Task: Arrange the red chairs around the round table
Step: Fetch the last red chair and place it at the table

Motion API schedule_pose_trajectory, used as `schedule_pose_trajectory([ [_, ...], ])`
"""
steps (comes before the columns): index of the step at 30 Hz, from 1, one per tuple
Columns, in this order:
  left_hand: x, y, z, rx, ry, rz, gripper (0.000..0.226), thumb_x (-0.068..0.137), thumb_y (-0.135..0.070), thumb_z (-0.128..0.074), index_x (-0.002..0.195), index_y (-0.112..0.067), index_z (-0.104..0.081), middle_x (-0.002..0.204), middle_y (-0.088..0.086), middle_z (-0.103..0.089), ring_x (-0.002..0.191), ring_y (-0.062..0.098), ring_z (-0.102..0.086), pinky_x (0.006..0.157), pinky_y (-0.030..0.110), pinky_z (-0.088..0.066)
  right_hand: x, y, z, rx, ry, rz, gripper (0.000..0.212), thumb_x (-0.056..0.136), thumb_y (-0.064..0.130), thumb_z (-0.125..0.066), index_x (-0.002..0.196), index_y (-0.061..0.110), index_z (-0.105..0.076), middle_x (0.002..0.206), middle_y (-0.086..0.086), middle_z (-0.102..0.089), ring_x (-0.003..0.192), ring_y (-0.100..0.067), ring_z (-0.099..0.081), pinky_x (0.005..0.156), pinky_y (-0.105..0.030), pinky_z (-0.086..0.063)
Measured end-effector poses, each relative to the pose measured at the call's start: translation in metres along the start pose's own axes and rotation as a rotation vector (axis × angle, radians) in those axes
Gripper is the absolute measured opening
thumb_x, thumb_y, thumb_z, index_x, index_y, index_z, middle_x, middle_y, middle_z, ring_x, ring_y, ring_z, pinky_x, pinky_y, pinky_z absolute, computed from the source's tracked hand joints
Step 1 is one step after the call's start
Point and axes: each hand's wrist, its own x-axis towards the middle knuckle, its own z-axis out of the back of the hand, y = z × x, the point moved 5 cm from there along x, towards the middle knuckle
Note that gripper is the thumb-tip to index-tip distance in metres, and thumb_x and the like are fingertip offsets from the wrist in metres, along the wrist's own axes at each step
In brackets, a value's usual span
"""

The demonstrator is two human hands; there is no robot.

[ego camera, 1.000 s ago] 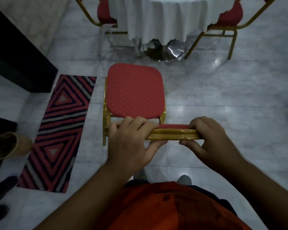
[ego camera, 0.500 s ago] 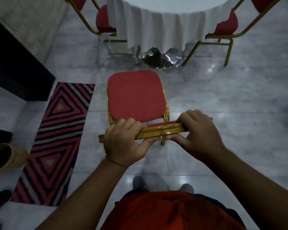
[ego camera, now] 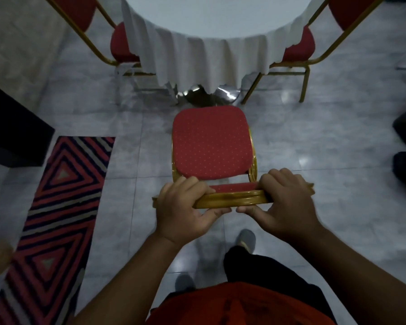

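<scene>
Red chair [ego camera: 211,144], gold frame, held facing the round counter [ego camera: 216,17].

Left hand [ego camera: 185,207] and right hand [ego camera: 288,202] both wrap the gilt top rail of its back, set apart for level steering. The seat points at the counter's white cloth [ego camera: 197,57], just short of its chrome base [ego camera: 206,97], filling the gap between two seated-in red chairs [ego camera: 122,43] [ego camera: 300,48], likely the intended slot.

The table [ego camera: 216,17] stands at the far end, with a cloth [ego camera: 197,57] hanging over it. One chair [ego camera: 124,43] sits at the table's left and one chair [ego camera: 300,48] at its right. A third chair [ego camera: 211,144] stands just in front of the table. A rug [ego camera: 56,207] lies left of that chair.
</scene>
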Motion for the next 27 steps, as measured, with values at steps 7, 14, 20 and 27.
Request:
schedule_pose_trajectory([
  [7, 0.074, 0.001, -0.034, -0.004, 0.013, 0.037, 0.044, 0.080, -0.069, -0.069, 0.088, -0.025, -0.072, 0.083, -0.017, -0.059, 0.080, 0.009, -0.055, 0.072, 0.037, -0.041, 0.060, -0.062, -0.002, -0.004, 0.028, -0.044, 0.063, 0.076, 0.085, -0.049, 0.077, 0.022, -0.047, 0.078, 0.010, -0.046, 0.074, -0.014, -0.043, 0.068, -0.040, -0.038],
  [14, 0.145, 0.024, -0.046, 0.041, 0.053, 0.150, 0.039, 0.085, -0.063, -0.061, 0.103, -0.028, -0.067, 0.097, -0.017, -0.058, 0.090, 0.007, -0.051, 0.085, 0.032, -0.038, 0.138, -0.089, -0.020, -0.037, 0.060, -0.084, 0.060, 0.076, 0.085, -0.047, 0.079, 0.026, -0.040, 0.082, 0.009, -0.045, 0.081, -0.016, -0.041, 0.072, -0.040, -0.037],
  [20, 0.195, 0.041, -0.053, 0.124, 0.138, 0.217, 0.045, 0.087, -0.062, -0.039, 0.104, -0.027, -0.060, 0.100, -0.010, -0.053, 0.095, 0.012, -0.042, 0.088, 0.034, -0.031, 0.189, -0.101, -0.029, 0.054, 0.086, -0.071, 0.047, 0.087, 0.070, -0.047, 0.081, 0.023, -0.045, 0.083, 0.006, -0.046, 0.084, -0.017, -0.040, 0.076, -0.040, -0.037],
  [27, 0.217, 0.058, -0.064, 0.231, 0.064, 0.275, 0.041, 0.098, -0.057, -0.034, 0.094, -0.023, -0.057, 0.091, -0.004, -0.052, 0.088, 0.017, -0.044, 0.086, 0.037, -0.036, 0.212, -0.109, -0.041, 0.017, 0.046, -0.134, 0.034, 0.097, 0.051, -0.038, 0.084, 0.020, -0.045, 0.083, 0.003, -0.048, 0.082, -0.017, -0.040, 0.074, -0.039, -0.036],
])
